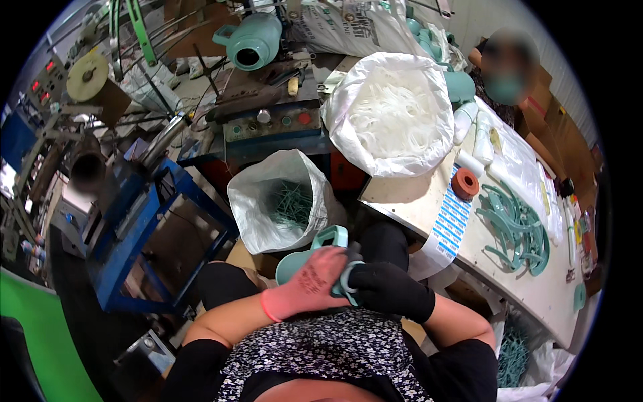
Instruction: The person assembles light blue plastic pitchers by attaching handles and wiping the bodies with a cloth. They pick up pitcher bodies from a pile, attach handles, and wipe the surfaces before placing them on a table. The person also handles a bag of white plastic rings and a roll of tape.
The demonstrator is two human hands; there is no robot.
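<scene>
A teal plastic jug body [291, 265] lies sideways over my lap, its loop handle [333, 234] pointing away from me. My left hand [311, 281], in a pink glove, is wrapped over the jug near its mouth. In a black glove, my right hand [388, 287] closes on the pale ring-shaped rim [346, 281] of the jug's mouth. Its fingertips are bent at the rim, and whether they also hold a small tool is hidden. Just beyond the jug stands a white sack [258, 211] with thin green plastic scraps [292, 204] inside.
A large white bag [338, 127] of translucent rings stands on the right-hand table [395, 197]. Teal handles [516, 228], a brown tape roll [465, 183] and a blue-white label strip [450, 224] lie there. Another teal jug [251, 43] sits on the machine. A blue frame [120, 268] stands left; a person is at far right.
</scene>
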